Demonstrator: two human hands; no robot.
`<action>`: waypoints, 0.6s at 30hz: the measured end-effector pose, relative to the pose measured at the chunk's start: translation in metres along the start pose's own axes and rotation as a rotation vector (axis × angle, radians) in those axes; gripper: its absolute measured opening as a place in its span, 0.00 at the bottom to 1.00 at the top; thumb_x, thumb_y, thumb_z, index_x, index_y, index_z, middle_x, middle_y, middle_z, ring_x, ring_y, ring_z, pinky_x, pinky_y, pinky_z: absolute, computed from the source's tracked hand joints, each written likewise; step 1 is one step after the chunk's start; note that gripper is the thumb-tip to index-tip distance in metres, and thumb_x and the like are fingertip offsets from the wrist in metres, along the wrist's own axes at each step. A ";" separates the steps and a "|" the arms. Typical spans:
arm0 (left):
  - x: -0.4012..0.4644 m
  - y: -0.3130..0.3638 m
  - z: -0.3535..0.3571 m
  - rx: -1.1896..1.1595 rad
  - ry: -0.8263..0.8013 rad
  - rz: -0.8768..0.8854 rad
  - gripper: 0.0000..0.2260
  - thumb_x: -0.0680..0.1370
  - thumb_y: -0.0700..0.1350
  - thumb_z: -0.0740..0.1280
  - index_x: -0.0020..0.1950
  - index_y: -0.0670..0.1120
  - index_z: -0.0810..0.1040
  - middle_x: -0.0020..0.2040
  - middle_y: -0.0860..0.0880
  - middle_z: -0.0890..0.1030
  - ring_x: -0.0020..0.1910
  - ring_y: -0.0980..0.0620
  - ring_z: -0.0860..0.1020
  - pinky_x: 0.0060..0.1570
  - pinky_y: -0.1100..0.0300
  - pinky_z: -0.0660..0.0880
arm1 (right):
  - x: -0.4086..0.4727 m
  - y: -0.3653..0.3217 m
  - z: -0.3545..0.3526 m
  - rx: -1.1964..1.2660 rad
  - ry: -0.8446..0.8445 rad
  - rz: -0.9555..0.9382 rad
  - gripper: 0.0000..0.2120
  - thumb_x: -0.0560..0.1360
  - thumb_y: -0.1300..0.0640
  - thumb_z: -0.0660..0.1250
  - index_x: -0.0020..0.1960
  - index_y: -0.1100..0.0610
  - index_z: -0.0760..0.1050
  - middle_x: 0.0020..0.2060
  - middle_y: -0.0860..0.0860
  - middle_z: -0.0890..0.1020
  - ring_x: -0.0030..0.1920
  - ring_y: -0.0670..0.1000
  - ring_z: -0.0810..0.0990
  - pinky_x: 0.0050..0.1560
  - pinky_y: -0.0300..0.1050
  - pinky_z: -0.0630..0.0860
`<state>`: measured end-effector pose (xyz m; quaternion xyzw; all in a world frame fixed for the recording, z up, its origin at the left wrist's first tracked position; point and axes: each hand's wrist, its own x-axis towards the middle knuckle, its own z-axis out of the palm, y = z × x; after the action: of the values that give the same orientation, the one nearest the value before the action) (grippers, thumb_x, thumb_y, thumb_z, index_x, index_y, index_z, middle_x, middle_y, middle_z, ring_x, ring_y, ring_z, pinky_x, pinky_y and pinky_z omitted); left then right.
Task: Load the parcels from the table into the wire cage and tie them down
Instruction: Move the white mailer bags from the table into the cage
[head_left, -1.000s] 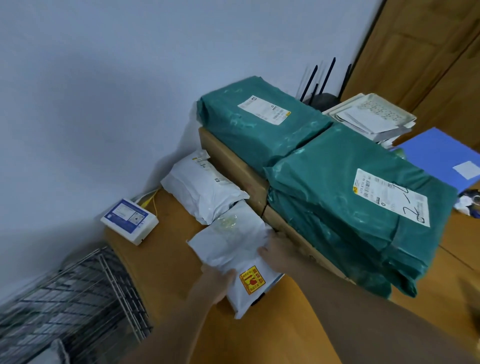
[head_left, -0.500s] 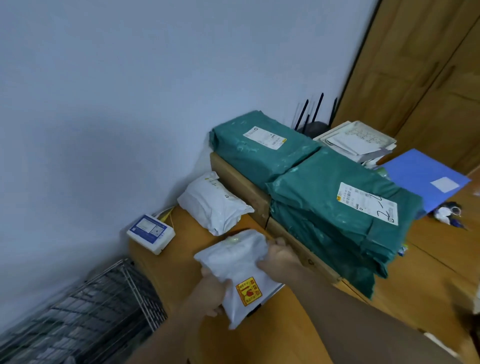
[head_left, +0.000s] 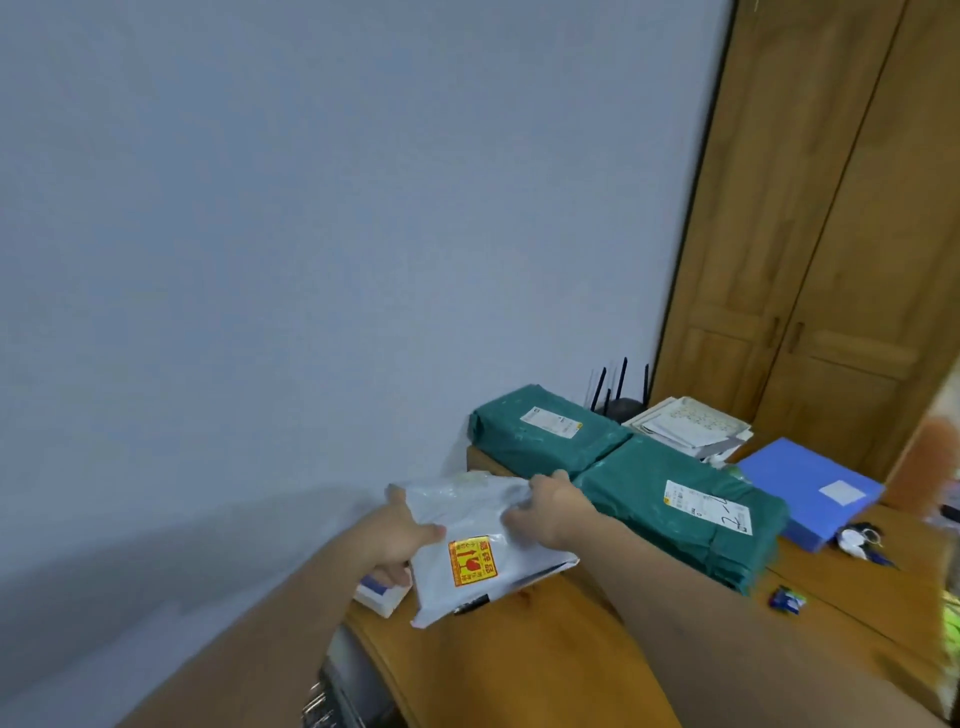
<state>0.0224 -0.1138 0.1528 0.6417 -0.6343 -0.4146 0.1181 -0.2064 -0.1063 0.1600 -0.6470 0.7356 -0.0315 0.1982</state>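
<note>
Wire cage (head_left: 332, 699): only a sliver of metal shows at the bottom edge, down below the table's rounded corner. Can't tell what's in it from here.
Table (head_left: 519, 665): wooden, curved near edge, everything else sits on it.
White parcel (head_left: 483, 540): soft poly mailer with a yellow-and-red fragile sticker, held up off the tabletop between both hands, tilted with its lower corner hanging down. Looks light and floppy, so it'll probably sag wherever it isn't supported.
Left hand (head_left: 397, 540): wrapped round the parcel's left edge, thumb on top, fingers tucked under.
Right hand (head_left: 556, 512): pinching the bunched upper right edge, thumb lying over the top face.
White and blue box (head_left: 379, 595): peeking out just behind the left hand, mostly hidden.
Step in hand: pickup looks done; this is the carry part, table to cage.
Next move: swing it left and down over the table corner, then lower it into the cage without snagging the loose plastic on the wire. Fragile sticker says set it down, don't drop it.
Near green parcel (head_left: 675, 512): bigger wrapped bundle with a label, right beside the right hand, not yet loaded.
Far green parcel (head_left: 540, 434): same deal, against the wall.
Blue folder (head_left: 810, 488), paper stack (head_left: 691, 428), router (head_left: 621, 402): back-of-table clutter, not part of the job by the look of it.
Tie-down: nowhere near yet, and no strap or cord in sight.
</note>
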 end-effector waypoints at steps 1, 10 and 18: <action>-0.010 0.003 -0.016 0.033 0.017 0.012 0.30 0.79 0.56 0.68 0.73 0.48 0.55 0.52 0.42 0.82 0.40 0.45 0.86 0.41 0.50 0.85 | -0.007 -0.012 -0.009 -0.004 0.025 -0.013 0.31 0.77 0.41 0.59 0.73 0.60 0.64 0.70 0.60 0.65 0.63 0.60 0.74 0.63 0.54 0.74; -0.090 -0.053 -0.104 0.054 0.137 -0.007 0.32 0.78 0.56 0.68 0.74 0.46 0.56 0.51 0.37 0.84 0.32 0.47 0.81 0.37 0.53 0.82 | -0.055 -0.128 -0.008 -0.054 0.109 -0.168 0.31 0.78 0.39 0.60 0.70 0.62 0.66 0.65 0.61 0.69 0.60 0.60 0.74 0.58 0.51 0.74; -0.172 -0.193 -0.152 -0.034 0.239 -0.229 0.33 0.78 0.57 0.68 0.75 0.47 0.56 0.51 0.39 0.82 0.35 0.47 0.83 0.40 0.53 0.84 | -0.087 -0.252 0.086 -0.040 -0.020 -0.353 0.29 0.77 0.40 0.61 0.68 0.60 0.68 0.63 0.59 0.68 0.58 0.61 0.76 0.59 0.52 0.75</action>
<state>0.2901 0.0180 0.1830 0.7526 -0.5312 -0.3567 0.1555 0.0664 -0.0443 0.1789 -0.7702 0.6090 -0.0446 0.1842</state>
